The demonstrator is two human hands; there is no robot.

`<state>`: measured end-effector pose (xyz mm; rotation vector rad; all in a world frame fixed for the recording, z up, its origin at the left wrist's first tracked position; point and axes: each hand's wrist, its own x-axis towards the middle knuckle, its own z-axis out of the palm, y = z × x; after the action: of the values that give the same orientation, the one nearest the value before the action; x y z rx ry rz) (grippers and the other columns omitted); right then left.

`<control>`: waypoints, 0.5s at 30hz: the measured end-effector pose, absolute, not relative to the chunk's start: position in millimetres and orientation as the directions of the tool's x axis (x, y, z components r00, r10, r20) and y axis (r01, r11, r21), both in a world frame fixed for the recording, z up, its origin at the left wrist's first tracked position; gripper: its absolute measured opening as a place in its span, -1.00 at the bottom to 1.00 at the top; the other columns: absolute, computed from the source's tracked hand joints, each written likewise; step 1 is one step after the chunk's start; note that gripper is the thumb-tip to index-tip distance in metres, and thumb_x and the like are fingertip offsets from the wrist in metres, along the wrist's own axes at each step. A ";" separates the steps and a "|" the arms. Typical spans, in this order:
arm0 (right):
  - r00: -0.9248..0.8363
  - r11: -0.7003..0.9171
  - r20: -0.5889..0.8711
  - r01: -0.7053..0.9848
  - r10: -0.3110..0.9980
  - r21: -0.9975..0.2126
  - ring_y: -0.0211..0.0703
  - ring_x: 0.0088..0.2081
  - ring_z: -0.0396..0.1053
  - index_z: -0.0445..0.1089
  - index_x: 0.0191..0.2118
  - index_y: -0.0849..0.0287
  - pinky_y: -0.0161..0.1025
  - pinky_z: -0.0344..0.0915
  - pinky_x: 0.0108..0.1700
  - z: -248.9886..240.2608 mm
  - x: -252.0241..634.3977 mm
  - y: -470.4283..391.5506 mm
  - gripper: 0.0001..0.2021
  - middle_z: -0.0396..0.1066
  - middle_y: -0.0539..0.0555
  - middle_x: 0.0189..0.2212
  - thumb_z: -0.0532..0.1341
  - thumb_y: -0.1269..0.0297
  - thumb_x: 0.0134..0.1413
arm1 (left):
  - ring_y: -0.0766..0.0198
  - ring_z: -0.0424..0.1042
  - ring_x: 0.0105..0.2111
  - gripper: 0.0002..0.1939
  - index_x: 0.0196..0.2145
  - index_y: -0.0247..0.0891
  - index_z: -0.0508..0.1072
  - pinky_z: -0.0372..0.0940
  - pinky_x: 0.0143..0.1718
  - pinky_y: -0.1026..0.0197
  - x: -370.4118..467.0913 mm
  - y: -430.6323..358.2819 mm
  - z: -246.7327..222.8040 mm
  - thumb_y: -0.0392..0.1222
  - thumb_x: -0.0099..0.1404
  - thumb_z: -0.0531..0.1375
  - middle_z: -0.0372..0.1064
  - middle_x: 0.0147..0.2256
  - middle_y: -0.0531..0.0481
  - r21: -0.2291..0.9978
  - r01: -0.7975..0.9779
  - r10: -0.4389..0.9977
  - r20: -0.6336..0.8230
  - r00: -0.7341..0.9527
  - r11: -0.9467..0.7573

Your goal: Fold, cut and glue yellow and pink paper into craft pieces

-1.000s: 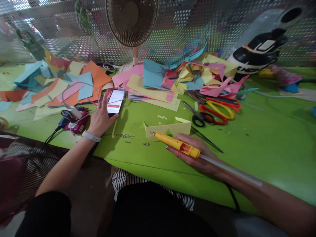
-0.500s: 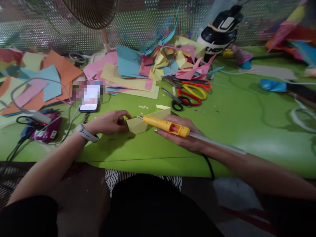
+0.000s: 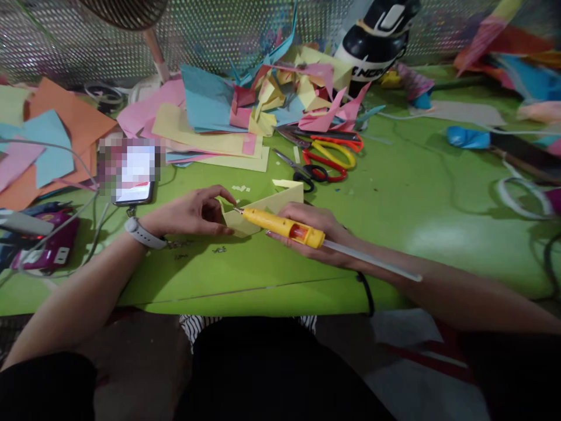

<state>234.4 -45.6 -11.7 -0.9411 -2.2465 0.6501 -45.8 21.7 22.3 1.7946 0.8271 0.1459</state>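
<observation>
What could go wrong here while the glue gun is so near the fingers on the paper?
The glue gun nozzle sits right beside the left hand pinching the folded yellow paper; hot glue may burn those fingers. Its cord hangs over the table edge and might snag. The scissors lie close behind.

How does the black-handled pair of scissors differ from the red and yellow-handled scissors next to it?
The black-handled scissors are smaller and lie nearer the person; the red and yellow-handled scissors are bigger and lie farther back. The black pair has dark loops, the other bright ones. Both lie flat on the green table, untouched.
</observation>
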 end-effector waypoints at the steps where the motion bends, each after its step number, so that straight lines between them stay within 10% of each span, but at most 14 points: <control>1: -0.574 0.649 0.359 0.446 0.736 -0.617 -0.26 -0.44 0.26 0.29 -0.29 0.12 -0.27 0.19 -0.40 -12.8 234.3 -46.3 -0.89 0.33 -0.02 -0.42 0.24 0.26 0.19 | 0.39 0.33 -0.56 -0.54 -0.02 -0.27 0.32 0.13 -0.55 0.33 -46.9 21.7 20.2 -0.10 0.19 0.33 0.43 -0.49 0.08 0.865 0.480 0.607 -0.303 0.735 -0.149; 15: -0.601 0.693 0.386 0.440 0.700 -0.572 -0.24 -0.43 0.27 0.25 -0.28 0.12 -0.26 0.22 -0.40 -21.6 228.9 -44.4 -0.93 0.32 0.01 -0.39 0.19 0.34 0.17 | 0.39 0.34 -0.53 -0.77 -0.26 -0.29 0.44 0.16 -0.52 0.32 -45.7 28.0 13.7 -0.11 0.19 0.30 0.44 -0.49 0.04 0.859 0.494 0.586 -0.334 0.739 -0.134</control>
<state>228.9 -44.4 -21.6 -0.8694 -2.3020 0.5688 -45.7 28.0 13.7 1.7786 0.8496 0.0984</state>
